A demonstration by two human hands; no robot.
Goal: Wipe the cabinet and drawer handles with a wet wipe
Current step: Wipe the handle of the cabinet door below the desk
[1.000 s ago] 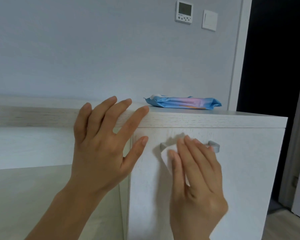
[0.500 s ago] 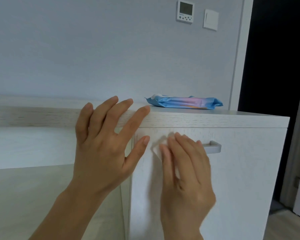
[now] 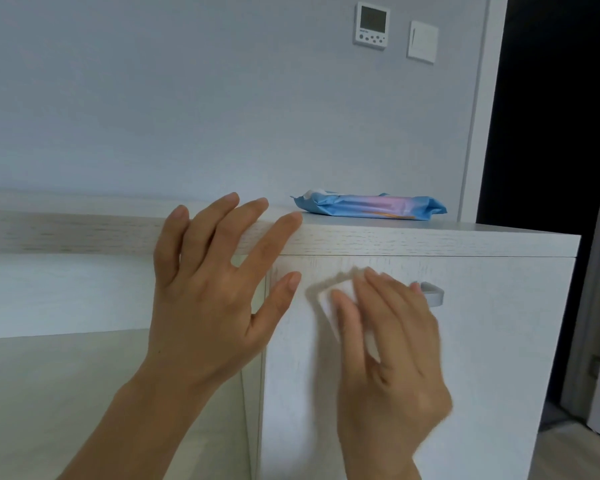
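Against a second ago, the right hand [image 3: 392,358] had slid left along the handle [image 3: 432,294]. The handle's left end, bare then, was now covered, and only its right end showed. The left hand [image 3: 208,299] had stayed put, fingers [image 3: 229,209] spread wide and flat over the front edge of the cabinet top [image 3: 430,242].

The wet wipe [image 3: 328,294] lay under the right hand's nearly straight fingers [image 3: 378,282], which pressed it against the handle and the door [image 3: 482,341]. A white folded corner poked out left of the thumb.

The handle was a smooth grey bar with a rounded end. The cabinet was pale with a wood-grain finish. A crinkly blue and pink wipe pack [image 3: 371,206] lay on the top, farther back.
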